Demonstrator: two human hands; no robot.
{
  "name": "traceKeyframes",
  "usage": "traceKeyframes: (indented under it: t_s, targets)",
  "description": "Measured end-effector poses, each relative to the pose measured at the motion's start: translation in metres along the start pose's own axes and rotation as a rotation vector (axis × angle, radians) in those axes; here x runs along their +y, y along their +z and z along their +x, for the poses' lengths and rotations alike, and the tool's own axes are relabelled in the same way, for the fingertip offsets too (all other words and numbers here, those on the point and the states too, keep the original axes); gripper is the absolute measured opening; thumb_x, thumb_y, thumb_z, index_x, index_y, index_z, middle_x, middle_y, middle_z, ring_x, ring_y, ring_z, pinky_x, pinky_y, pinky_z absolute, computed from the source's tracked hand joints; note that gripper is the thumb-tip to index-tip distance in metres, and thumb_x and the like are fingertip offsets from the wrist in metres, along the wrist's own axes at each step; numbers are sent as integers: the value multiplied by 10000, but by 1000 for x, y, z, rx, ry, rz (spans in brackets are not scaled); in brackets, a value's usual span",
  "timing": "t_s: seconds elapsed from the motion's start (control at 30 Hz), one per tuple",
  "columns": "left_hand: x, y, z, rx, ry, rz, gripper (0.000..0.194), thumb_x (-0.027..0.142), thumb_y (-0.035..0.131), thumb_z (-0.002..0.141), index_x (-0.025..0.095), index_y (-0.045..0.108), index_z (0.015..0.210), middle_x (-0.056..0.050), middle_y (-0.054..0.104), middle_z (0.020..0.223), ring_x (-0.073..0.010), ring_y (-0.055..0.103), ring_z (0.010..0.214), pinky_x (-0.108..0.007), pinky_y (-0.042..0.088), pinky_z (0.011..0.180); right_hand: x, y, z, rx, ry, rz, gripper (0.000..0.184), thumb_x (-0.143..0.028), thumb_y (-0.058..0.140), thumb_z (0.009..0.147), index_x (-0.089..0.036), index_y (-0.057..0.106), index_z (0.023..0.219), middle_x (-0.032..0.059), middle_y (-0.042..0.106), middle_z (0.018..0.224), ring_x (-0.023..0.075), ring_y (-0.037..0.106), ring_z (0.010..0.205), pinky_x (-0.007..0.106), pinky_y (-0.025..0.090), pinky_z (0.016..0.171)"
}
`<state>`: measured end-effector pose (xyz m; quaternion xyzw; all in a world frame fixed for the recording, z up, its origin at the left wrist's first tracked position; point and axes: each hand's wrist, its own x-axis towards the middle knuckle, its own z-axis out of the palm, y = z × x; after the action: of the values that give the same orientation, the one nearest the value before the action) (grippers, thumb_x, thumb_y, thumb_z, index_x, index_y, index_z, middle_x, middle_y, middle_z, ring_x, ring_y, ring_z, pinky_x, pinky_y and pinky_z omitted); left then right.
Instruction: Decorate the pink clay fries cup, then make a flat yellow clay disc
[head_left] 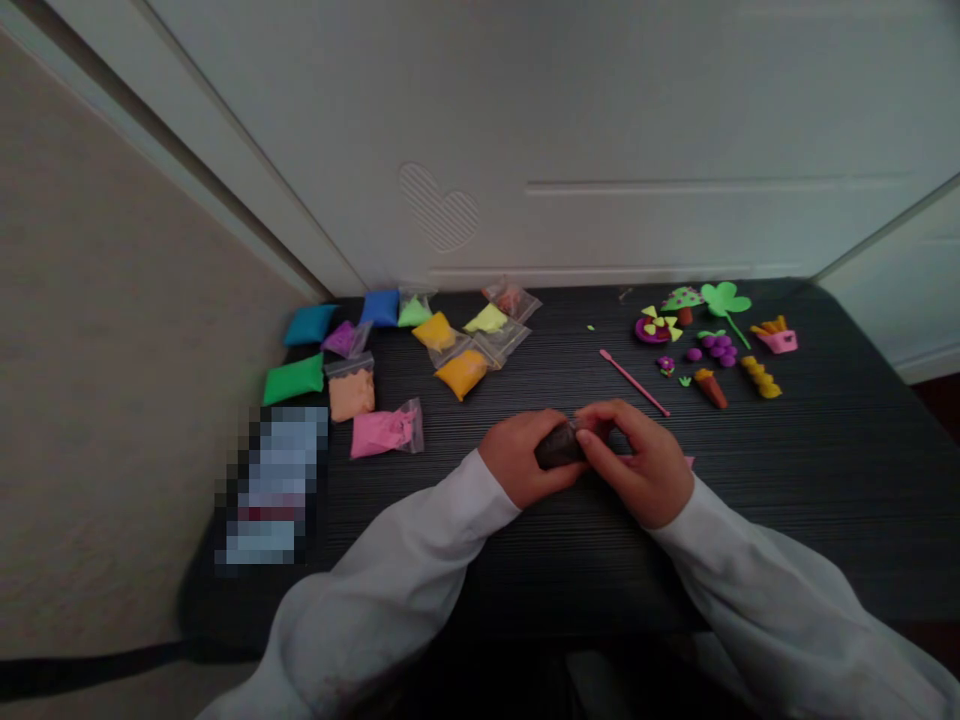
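Note:
Between my two hands is a small bag of dark brown clay (559, 447), held just above the black table. My left hand (525, 455) wraps round the bag's body with thumb and fingers. At the bag's right end, my right hand (637, 460) pinches the edge between thumb and fingertips. A bit of something pink (689, 462) shows from behind my right hand; its kind is hidden. Just beyond the hands lies a thin pink modelling stick (634, 382), slanting across the table.
Several bags of coloured clay, among them a pink bag (382, 430) and an orange bag (463, 373), lie left and back. A blurred-out flat device (274, 485) is at left. Small clay figures, including a green clover (725, 299) and yellow twist (760, 377), stand at right.

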<state>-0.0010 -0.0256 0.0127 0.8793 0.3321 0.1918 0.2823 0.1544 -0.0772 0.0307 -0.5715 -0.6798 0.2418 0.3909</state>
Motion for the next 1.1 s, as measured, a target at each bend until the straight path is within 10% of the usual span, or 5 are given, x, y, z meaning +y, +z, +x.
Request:
traceKeyframes:
  t_s: [1.1]
  targets:
    - [-1,2,-1,-2,-30,72,375,476,481,693,161,521,894,-48,606,802,-167,552,750,-289,426,701,1,-1,2,-45,-7,-75,174,-146,483,740,-192,568,884,8,589,796,109,528,726,235,424,676]
